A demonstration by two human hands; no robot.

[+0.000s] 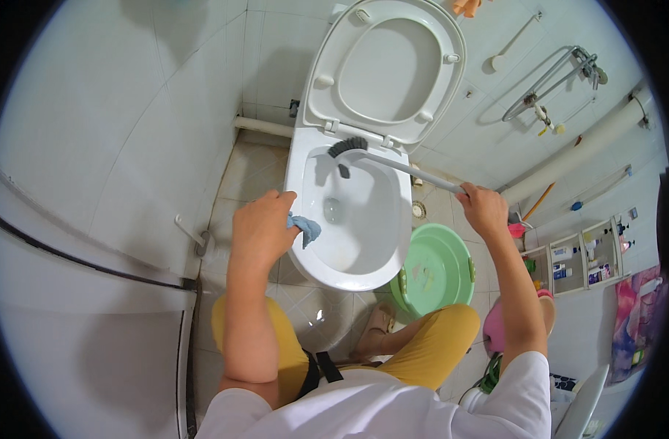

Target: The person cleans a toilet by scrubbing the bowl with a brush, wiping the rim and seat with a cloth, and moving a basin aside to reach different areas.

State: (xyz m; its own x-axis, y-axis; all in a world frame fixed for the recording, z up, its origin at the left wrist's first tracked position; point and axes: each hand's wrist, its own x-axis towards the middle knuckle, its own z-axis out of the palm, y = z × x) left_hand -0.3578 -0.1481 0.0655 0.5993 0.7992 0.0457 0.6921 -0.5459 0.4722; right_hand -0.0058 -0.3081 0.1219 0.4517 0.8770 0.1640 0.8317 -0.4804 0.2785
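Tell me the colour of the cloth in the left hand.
The cloth is dusty blue; it shows in the head view.

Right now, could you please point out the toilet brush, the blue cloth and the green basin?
Toilet brush [415,170]: head view, along its handle.
Blue cloth [307,229]: head view, its visible loose part.
Green basin [445,252]: head view, its bare inside.

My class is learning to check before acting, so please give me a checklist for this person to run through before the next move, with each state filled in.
1. Right hand grips brush handle: ok, fingers closed around it.
2. Left hand holds blue cloth: ok.
3. Toilet seat raised: ok.
4. Bristles touching toilet bowl: cannot tell.
5. Hands gloved: not ok, both bare.
6. Green basin apart from bowl: cannot tell, very close beside it.
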